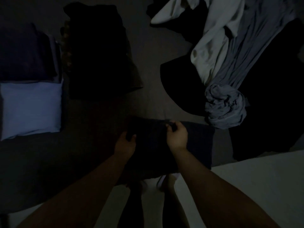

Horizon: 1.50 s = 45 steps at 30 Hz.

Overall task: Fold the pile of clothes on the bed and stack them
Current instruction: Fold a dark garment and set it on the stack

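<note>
The room is very dim. A dark garment, folded into a rough rectangle, lies at the near edge of the bed. My left hand grips its left edge with curled fingers. My right hand pinches a fold of the cloth at its far edge. An unfolded pile lies at the right: a pale shirt, a grey-blue garment twisted into a knot, and black clothes beneath them.
At the left sits a folded light blue item, with a folded dark navy stack behind it. A black folded stack stands in the middle back. Pale floor shows at the lower right, below the bed edge.
</note>
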Each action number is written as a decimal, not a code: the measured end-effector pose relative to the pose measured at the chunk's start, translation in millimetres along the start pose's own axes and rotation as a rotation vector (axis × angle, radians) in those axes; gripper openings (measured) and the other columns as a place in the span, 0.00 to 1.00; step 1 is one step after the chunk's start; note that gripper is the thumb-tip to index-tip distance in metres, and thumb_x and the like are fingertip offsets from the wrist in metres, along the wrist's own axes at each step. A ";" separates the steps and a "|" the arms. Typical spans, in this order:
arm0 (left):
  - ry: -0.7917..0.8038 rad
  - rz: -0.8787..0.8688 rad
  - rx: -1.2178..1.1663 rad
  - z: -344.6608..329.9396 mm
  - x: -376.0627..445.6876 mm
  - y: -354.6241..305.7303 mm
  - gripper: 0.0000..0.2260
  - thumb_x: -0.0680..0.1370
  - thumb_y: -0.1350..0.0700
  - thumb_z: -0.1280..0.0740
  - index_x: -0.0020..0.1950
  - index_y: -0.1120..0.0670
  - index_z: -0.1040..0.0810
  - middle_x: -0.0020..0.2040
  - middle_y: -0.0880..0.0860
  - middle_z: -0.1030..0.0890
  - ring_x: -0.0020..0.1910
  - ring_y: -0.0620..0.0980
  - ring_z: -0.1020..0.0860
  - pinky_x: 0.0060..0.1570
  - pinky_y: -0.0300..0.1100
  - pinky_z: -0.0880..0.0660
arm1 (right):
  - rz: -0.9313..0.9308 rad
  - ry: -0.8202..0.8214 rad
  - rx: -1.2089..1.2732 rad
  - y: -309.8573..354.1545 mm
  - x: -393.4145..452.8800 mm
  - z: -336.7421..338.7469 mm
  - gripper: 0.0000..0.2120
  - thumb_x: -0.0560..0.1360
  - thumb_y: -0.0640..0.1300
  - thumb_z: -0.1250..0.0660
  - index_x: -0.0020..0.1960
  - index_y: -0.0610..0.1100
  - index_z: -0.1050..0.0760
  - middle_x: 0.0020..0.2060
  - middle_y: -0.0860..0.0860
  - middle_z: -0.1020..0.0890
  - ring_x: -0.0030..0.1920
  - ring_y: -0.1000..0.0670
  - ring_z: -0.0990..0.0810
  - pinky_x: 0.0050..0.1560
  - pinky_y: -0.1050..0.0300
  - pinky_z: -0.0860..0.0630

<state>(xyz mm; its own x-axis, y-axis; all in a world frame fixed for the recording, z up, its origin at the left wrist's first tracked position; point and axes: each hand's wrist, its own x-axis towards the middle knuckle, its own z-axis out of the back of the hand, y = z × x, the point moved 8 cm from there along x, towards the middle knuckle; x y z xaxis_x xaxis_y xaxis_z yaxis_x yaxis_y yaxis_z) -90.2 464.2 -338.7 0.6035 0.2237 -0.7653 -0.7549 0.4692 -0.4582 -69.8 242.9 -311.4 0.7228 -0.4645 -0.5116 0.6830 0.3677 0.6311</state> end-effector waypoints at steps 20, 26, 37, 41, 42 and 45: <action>0.074 -0.375 -0.235 -54.0 -86.6 -39.6 0.24 0.73 0.52 0.40 0.70 0.46 0.36 0.54 0.55 0.20 0.48 0.52 0.20 0.51 0.45 0.23 | -0.219 0.382 0.423 -20.3 -51.6 12.6 0.09 0.79 0.40 0.38 0.58 0.44 0.24 0.50 0.49 0.19 0.52 0.49 0.21 0.52 0.61 0.25; 0.026 -0.303 0.100 -85.5 -74.3 -50.0 0.16 0.79 0.57 0.38 0.66 0.55 0.29 0.63 0.56 0.24 0.61 0.54 0.26 0.60 0.39 0.33 | -0.205 0.231 0.338 -74.6 -22.3 97.3 0.06 0.79 0.42 0.38 0.53 0.50 0.24 0.44 0.57 0.19 0.44 0.60 0.22 0.41 0.71 0.28; 0.210 0.049 -0.044 -141.0 -49.9 -48.9 0.26 0.75 0.48 0.32 0.70 0.57 0.32 0.66 0.56 0.27 0.64 0.56 0.27 0.64 0.47 0.30 | -0.354 -0.010 0.172 -118.1 6.2 119.4 0.21 0.75 0.52 0.35 0.62 0.39 0.28 0.60 0.44 0.27 0.60 0.43 0.26 0.61 0.53 0.30; 0.310 0.070 -0.173 -143.6 -59.8 -54.0 0.22 0.76 0.51 0.32 0.69 0.54 0.30 0.63 0.50 0.27 0.63 0.54 0.27 0.61 0.44 0.30 | -0.325 0.148 0.219 -108.1 3.8 107.7 0.38 0.64 0.58 0.25 0.67 0.40 0.32 0.60 0.48 0.23 0.57 0.49 0.22 0.60 0.50 0.24; 0.321 0.075 -0.234 -142.4 -64.0 -56.1 0.22 0.76 0.53 0.32 0.69 0.54 0.30 0.63 0.51 0.26 0.63 0.54 0.26 0.61 0.43 0.29 | -0.302 0.210 0.195 -101.6 2.9 103.9 0.30 0.67 0.54 0.25 0.64 0.40 0.29 0.57 0.46 0.21 0.53 0.49 0.21 0.57 0.52 0.24; 0.295 0.091 -0.451 -128.1 -72.3 -59.3 0.17 0.78 0.60 0.35 0.66 0.53 0.28 0.61 0.55 0.23 0.57 0.54 0.23 0.60 0.47 0.27 | -0.207 0.339 0.203 -76.0 -5.1 90.1 0.18 0.75 0.43 0.31 0.63 0.42 0.29 0.51 0.47 0.20 0.50 0.50 0.22 0.52 0.58 0.26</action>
<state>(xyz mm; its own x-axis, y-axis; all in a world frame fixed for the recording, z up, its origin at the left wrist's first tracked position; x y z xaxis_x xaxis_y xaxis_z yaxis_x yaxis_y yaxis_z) -122.0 310.8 -314.1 0.4815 -0.0336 -0.8758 -0.8753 0.0320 -0.4825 -134.8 144.8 -304.2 0.5900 -0.2086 -0.7800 0.8067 0.1137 0.5799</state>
